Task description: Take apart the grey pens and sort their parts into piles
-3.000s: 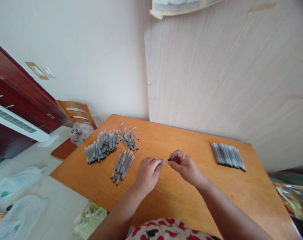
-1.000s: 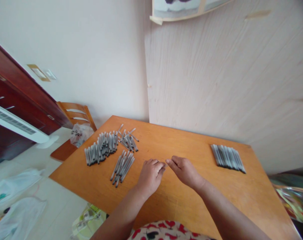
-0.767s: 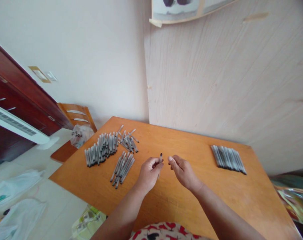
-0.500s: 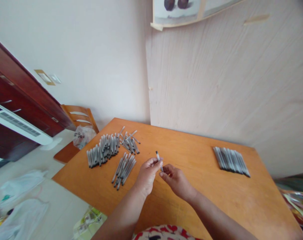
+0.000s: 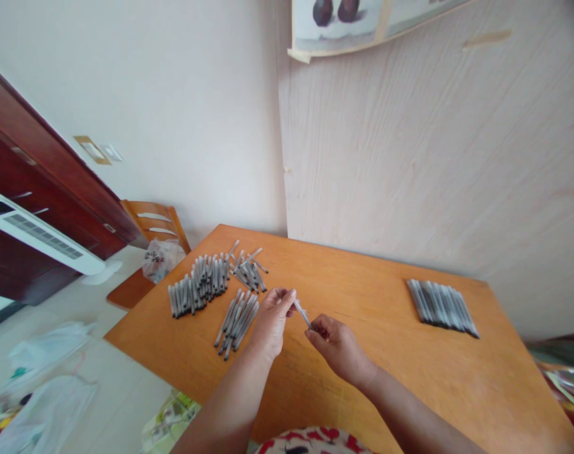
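Note:
Between my two hands, above the front middle of the table, is a slim pen (image 5: 301, 310) with a clear whitish barrel. My left hand (image 5: 274, 318) pinches its upper end between thumb and fingers. The fingers of my right hand (image 5: 333, 343) are closed on its lower end, hiding the tip. Just left of my left hand lies a loose bundle of similar pens (image 5: 236, 323) with dark ends. Behind it are a larger heap of pens (image 5: 199, 285) and a small scattered pile (image 5: 249, 271).
A neat row of pens (image 5: 442, 307) lies at the right of the wooden table (image 5: 344, 277). A wooden chair (image 5: 157, 221) with a plastic bag (image 5: 163, 258) stands beyond the left edge. Plastic bags (image 5: 55, 410) lie on the floor, near a white upright appliance (image 5: 45, 236).
The pen's dark upper end stuck out above my left hand before; now my left fingers cover the upper end. My hands are slightly further apart, with more barrel showing between them.

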Motion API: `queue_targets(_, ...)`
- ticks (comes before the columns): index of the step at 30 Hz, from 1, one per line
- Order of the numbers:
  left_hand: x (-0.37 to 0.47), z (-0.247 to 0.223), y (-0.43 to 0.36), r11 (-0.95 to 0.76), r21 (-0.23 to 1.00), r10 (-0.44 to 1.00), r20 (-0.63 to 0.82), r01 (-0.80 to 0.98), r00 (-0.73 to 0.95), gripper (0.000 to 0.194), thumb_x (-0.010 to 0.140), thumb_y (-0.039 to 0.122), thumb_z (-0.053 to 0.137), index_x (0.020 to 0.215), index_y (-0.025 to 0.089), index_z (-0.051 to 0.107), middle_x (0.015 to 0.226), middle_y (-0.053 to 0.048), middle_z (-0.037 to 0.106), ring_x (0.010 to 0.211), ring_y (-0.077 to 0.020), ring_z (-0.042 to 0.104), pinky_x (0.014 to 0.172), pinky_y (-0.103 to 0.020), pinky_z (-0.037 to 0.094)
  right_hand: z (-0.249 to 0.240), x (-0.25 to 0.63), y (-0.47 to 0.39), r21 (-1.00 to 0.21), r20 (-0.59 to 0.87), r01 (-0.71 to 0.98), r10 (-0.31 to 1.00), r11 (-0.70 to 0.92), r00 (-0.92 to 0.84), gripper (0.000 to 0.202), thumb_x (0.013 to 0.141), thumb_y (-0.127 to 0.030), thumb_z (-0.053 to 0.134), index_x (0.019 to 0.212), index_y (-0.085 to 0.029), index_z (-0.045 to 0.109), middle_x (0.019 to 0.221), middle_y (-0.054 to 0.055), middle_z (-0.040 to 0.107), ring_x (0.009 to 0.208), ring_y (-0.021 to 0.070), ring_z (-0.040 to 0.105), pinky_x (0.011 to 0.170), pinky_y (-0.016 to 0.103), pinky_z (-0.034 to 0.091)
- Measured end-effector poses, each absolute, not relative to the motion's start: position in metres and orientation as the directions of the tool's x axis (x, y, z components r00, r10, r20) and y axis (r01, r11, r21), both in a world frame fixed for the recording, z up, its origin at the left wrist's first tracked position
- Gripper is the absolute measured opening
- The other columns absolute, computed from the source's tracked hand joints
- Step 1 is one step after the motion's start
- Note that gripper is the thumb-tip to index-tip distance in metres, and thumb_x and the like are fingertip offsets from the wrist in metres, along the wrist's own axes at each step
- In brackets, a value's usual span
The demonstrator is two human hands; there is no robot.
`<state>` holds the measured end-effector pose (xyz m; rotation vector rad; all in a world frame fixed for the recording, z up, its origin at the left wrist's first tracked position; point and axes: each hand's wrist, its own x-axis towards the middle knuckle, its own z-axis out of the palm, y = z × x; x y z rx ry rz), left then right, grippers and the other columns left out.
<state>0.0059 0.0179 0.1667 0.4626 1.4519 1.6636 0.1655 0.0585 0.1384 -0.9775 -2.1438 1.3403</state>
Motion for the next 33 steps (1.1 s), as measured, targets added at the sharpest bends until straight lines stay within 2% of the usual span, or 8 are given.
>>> queue_targets(3,0.005,0.165,0.016,0.050,0.923,0.794,-0.269,-0.382,-0.546,0.029,0.070,0.041,0.073,0.080,0.017,0.061,0.075,-0.001,0.066,0.068,-0.0115,0.059,0.065,-0.024,0.040,0.138,0.165,0.059,-0.931,-0.063,0.307,0.740,0.199,-0.670,0.022,0.087,-0.037,0.054,0.075,-0.018,0.057,0.065,-0.002,0.052,0.060,0.0117,0.045,0.056,0.024,0.035)
queue_targets(7,0.003,0.164,0.014,0.063,0.906,0.812,-0.290,-0.418,-0.507,0.029,0.073,0.040,0.069,0.090,0.016,0.067,0.090,-0.007,0.070,0.078,-0.0146,0.063,0.068,-0.025,0.043,0.141,0.167,0.060,-0.963,-0.112,0.252,0.704,0.098,-0.702,0.028,0.089,-0.042,0.050,0.075,-0.018,0.055,0.066,-0.002,0.051,0.062,0.0119,0.045,0.057,0.024,0.036)
queue_targets(12,0.002,0.165,0.012,0.070,0.895,0.831,-0.297,-0.441,-0.470,0.037,0.077,0.045,0.064,0.100,0.016,0.066,0.093,-0.009,0.070,0.082,-0.0163,0.064,0.070,-0.027,0.043,0.146,0.166,0.060,-0.965,-0.133,0.251,0.693,0.071,-0.708,0.032,0.089,-0.046,0.048,0.074,-0.018,0.055,0.066,-0.001,0.052,0.062,0.0121,0.046,0.059,0.024,0.038)
queue_targets(20,0.002,0.165,0.014,0.066,0.900,0.803,-0.304,-0.431,-0.512,0.031,0.070,0.042,0.073,0.084,0.018,0.059,0.082,-0.004,0.070,0.071,-0.0130,0.063,0.067,-0.024,0.040,0.149,0.165,0.058,-0.965,-0.151,0.257,0.682,0.055,-0.715,0.035,0.087,-0.050,0.049,0.075,-0.018,0.057,0.065,-0.001,0.052,0.062,0.0123,0.047,0.059,0.024,0.038)
queue_targets(27,0.000,0.163,0.012,0.083,0.907,0.814,-0.301,-0.413,-0.497,0.037,0.074,0.046,0.067,0.097,0.017,0.065,0.089,-0.008,0.071,0.080,-0.0175,0.065,0.067,-0.026,0.042,0.151,0.164,0.057,-0.962,-0.169,0.271,0.697,0.038,-0.697,0.035,0.087,-0.050,0.048,0.075,-0.019,0.057,0.064,-0.001,0.052,0.061,0.0125,0.047,0.057,0.024,0.038)
queue_targets(33,0.002,0.162,0.013,0.062,0.897,0.798,-0.308,-0.437,-0.518,0.031,0.070,0.042,0.073,0.084,0.018,0.059,0.082,-0.004,0.070,0.068,-0.0109,0.060,0.064,-0.023,0.039,0.147,0.163,0.056,-0.972,-0.140,0.231,0.695,0.039,-0.705,0.031,0.087,-0.048,0.049,0.079,-0.019,0.056,0.064,-0.002,0.051,0.060,0.0120,0.045,0.056,0.024,0.038)
